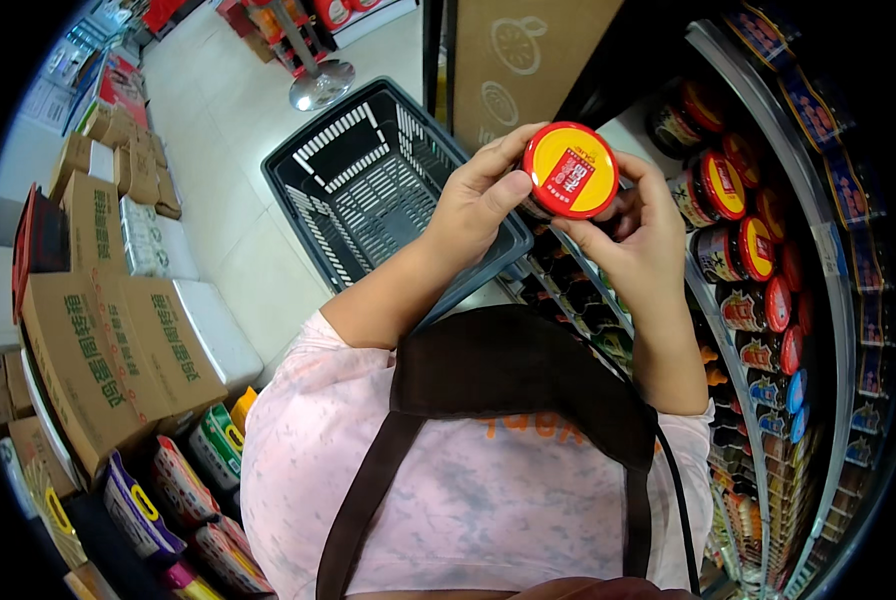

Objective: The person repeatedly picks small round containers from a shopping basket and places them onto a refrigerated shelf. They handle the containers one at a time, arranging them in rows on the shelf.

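Between both hands I hold a jar (570,171) with a red-rimmed yellow lid that bears writing. My left hand (489,195) grips its left side, thumb against the lid's edge. Around the right side curl the fingers of my right hand (635,225), its thumb near the lid's lower edge. The lid faces up towards me, so most of the jar's body is hidden. Beyond my left forearm is a dark grey plastic shopping basket (395,202), whose visible inside holds nothing. Similar jars (755,247) with red and yellow lids stand on the shelf just right of my right hand.
Shelving with a metal front rail (830,247) runs down the right, stocked with jars. Cardboard boxes (125,345) and bagged goods (144,510) line the left. Ahead are a tiled floor (215,150), a metal stand's round base (322,85) and a brown panel (523,67).
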A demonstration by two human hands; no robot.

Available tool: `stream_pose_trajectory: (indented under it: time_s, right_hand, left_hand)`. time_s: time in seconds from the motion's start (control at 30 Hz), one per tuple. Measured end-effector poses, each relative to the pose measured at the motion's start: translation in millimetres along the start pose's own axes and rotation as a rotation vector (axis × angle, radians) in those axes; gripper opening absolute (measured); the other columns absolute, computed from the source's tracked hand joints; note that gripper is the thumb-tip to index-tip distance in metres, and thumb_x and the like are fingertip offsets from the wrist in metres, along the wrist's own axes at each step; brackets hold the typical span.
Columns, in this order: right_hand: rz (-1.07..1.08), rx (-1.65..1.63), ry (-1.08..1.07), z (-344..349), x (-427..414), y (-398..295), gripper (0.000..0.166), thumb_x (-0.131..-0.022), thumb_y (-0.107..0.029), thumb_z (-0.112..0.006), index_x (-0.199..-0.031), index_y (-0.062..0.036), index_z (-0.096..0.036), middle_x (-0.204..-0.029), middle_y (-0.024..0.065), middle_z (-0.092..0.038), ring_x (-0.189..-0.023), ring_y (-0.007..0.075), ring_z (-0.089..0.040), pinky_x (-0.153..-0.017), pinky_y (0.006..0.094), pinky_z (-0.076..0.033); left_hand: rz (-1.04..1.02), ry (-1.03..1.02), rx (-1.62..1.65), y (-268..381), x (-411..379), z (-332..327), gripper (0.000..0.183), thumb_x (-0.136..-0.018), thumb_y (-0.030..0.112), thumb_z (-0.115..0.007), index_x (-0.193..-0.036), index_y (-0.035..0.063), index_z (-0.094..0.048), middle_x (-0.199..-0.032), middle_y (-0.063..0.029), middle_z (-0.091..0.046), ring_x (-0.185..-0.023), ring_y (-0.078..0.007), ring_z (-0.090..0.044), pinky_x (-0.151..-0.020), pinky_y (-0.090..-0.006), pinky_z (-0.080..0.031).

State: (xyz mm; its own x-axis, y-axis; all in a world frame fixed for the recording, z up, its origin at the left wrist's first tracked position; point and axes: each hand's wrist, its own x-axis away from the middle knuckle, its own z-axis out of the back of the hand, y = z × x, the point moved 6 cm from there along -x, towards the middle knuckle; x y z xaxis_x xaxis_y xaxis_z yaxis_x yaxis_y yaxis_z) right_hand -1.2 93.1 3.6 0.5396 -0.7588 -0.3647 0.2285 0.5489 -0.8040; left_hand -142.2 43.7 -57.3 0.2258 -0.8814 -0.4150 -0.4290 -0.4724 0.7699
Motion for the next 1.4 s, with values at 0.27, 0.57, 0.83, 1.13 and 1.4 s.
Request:
stream_pose_trajectory:
  time_s: [0.27, 0.57, 0.83, 1.13, 1.4]
  right_hand:
    - [0.064, 0.064, -0.257, -64.2, -5.7, 26.0, 0.069, -0.062, -0.023, -0.082, -0.118, -0.0017, -0.047, -0.101, 0.0131, -0.060, -0.078, 0.0215, -0.062, -0.069, 0.0301, -0.050]
    - [0.181, 0.254, -0.501, -129.0, -12.1, 56.4, 0.076, -0.063, -0.030, -0.078, -0.125, -0.0040, -0.043, -0.112, 0.0183, -0.057, -0.099, 0.0337, -0.058, -0.080, 0.0386, -0.049]
    - [0.138, 0.321, -0.616, -180.9, -16.4, 94.3, 0.063, -0.062, -0.026, -0.073, -0.116, -0.0066, -0.047, -0.103, 0.0175, -0.060, -0.092, 0.0330, -0.061, -0.077, 0.0396, -0.050]
    - [0.050, 0.475, -0.724, -234.3, -10.0, 148.3, 0.067, -0.061, -0.028, -0.075, -0.119, -0.0099, -0.046, -0.106, 0.0168, -0.060, -0.095, 0.0332, -0.060, -0.078, 0.0390, -0.049]
    - [-0.037, 0.390, -0.751, -276.0, 0.7, 193.1, 0.071, -0.060, -0.023, -0.079, -0.120, -0.0103, -0.044, -0.114, 0.0172, -0.055, -0.100, 0.0339, -0.058, -0.080, 0.0415, -0.049]
  left_hand:
    - [0.148, 0.232, -0.029, -17.0, 26.3, 50.9, 0.044, -0.083, 0.016, -0.062, -0.122, -0.0032, -0.051, -0.114, -0.0095, -0.057, -0.105, -0.0150, -0.053, -0.093, -0.0297, -0.042]
    - [0.278, 0.334, -0.238, -53.0, 60.9, 112.8, 0.042, -0.083, 0.012, -0.059, -0.122, -0.0027, -0.051, -0.114, -0.0107, -0.057, -0.104, -0.0159, -0.054, -0.092, -0.0294, -0.043]
    - [0.399, 0.416, -0.243, -79.0, 83.4, 149.3, 0.044, -0.088, 0.017, -0.055, -0.128, 0.0003, -0.048, -0.124, -0.0106, -0.051, -0.111, -0.0157, -0.049, -0.096, -0.0287, -0.039]
    - [0.769, 0.689, -0.357, -134.1, 139.5, 179.2, 0.063, -0.089, 0.032, -0.053, -0.142, 0.0134, -0.025, -0.132, -0.0126, -0.042, -0.120, -0.0237, -0.042, -0.095, -0.0338, -0.037]
    - [0.803, 0.827, 0.067, -148.4, 131.7, 192.5, 0.047, -0.089, 0.027, -0.047, -0.133, 0.0143, -0.035, -0.111, -0.0057, -0.054, -0.093, -0.0130, -0.056, -0.082, -0.0268, -0.043]
